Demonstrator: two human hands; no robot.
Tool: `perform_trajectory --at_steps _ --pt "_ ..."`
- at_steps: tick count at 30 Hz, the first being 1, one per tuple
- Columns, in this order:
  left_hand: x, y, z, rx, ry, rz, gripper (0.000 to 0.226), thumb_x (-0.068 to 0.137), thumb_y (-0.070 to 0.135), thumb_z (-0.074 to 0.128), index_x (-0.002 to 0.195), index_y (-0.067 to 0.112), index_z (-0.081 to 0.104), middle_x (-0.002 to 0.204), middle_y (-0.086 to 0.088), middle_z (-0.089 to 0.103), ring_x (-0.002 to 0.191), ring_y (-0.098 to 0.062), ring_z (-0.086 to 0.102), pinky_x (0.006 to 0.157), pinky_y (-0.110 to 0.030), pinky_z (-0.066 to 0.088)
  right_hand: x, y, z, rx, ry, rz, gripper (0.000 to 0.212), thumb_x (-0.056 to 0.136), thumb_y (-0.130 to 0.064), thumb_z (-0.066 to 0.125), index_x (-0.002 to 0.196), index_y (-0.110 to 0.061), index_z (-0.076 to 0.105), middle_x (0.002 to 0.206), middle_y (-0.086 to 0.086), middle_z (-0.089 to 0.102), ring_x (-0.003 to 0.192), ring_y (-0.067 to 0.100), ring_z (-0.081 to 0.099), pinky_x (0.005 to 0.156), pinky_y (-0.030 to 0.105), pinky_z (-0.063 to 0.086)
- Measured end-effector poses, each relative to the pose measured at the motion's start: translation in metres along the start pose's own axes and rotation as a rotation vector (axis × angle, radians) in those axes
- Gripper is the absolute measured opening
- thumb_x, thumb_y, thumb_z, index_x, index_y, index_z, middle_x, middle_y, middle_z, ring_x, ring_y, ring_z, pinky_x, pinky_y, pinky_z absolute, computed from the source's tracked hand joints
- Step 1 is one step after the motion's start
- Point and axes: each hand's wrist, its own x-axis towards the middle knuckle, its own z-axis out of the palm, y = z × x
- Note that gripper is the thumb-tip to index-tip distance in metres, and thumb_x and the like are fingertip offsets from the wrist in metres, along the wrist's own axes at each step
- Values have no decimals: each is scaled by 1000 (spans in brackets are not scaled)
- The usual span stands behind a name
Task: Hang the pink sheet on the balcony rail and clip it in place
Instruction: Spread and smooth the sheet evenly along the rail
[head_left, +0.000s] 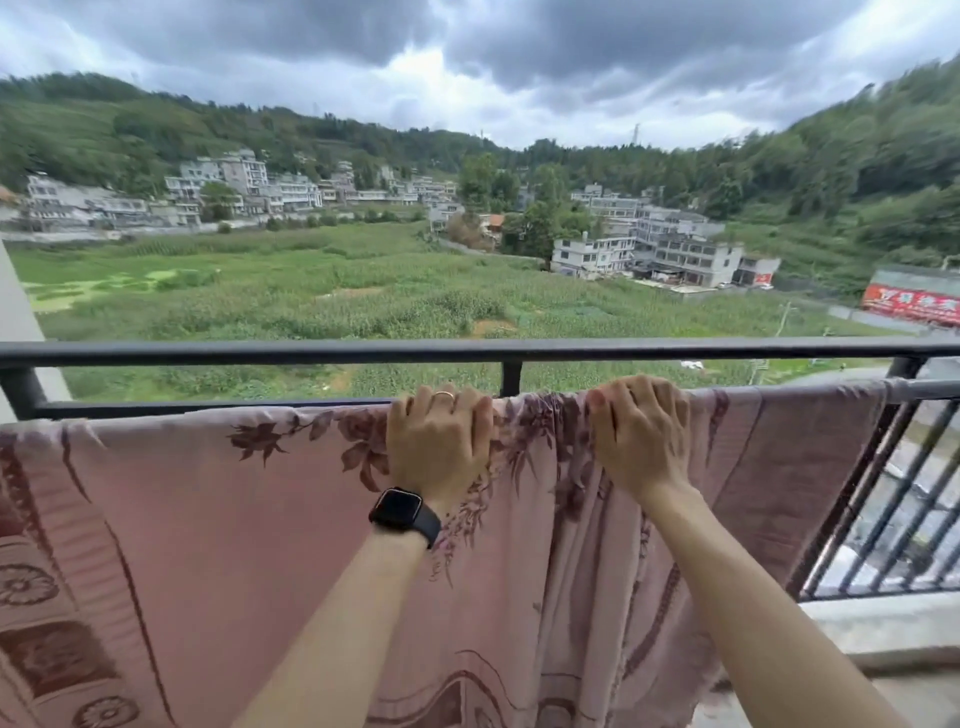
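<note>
Pink sheet with maroon florals; black rail.

Both bare forearms reach forward and up, the left hand and the right hand side by side and apart, backs toward the camera, fingers curled over and closed in a grip, a ring on one finger of the left hand.

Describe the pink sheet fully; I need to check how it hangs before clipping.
The pink sheet is thin woven-looking cloth with dark maroon flowers, leaves and bordered motifs. It drapes over the lower rail, smooth at left, bunched into folds in the middle. The left hand and right hand grip its top edge there. No clips show.
</note>
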Motion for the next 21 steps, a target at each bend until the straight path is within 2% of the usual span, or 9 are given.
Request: perform_trajectory --at_steps 3,7,9,11,13,15,17,21 --pt "1 -27 18 106 60 -40 45 104 40 33 92 14 67 81 -7 71 81 -28 60 77 -41 38 11 54 7 -32 55 39 57 105 -53 22 88 -15 61 95 6 58 98 25 43 97 43 29" --pt "2 -60 22 140 136 -87 47 104 37 31 93 10 68 86 -11 71 84 -32 59 81 -44 37 22 116 0 -67 43 164 60 103 -53 19 99 -11 62 110 13 57 112 29 43 115 50 20" --pt "4 -66 18 118 128 -146 47 102 35 34 93 8 71 87 -15 72 86 -34 60 85 -44 38 27 103 3 -2 42 238 53 102 -49 23 101 -12 61 119 14 56 122 30 43 120 54 13" --pt "13 -77 10 113 111 -239 50 101 37 33 86 8 72 79 -16 72 81 -33 60 87 -44 38 30 55 18 48 61 253 39 103 -43 32 110 -17 60 136 10 52 139 30 36 124 54 2" --pt "29 -77 5 164 58 -323 56 101 43 31 78 12 71 71 -13 71 79 -31 62 90 -46 37 22 0 34 81 50 94 33 103 -42 37 119 -21 58 143 4 50 145 27 32 124 51 -3" --pt "42 -72 4 189 45 -296 53 100 46 34 81 15 72 82 -11 73 85 -31 64 94 -48 38 14 -46 52 140 -7 -9 33 103 -42 36 117 -23 59 133 0 55 139 25 36 123 52 1" --pt "43 -68 12 169 68 -187 48 99 46 37 88 15 73 90 -10 73 88 -31 63 88 -45 40 17 -72 65 167 -3 -40 32 103 -44 33 109 -23 57 117 -1 56 127 26 41 122 53 6" --pt "47 -90 13 176 90 -76 51 103 49 31 94 13 67 83 -12 68 82 -32 59 81 -43 40 48 -41 58 21 69 -187 43 103 -53 28 111 -22 57 106 1 58 109 27 47 109 47 24"
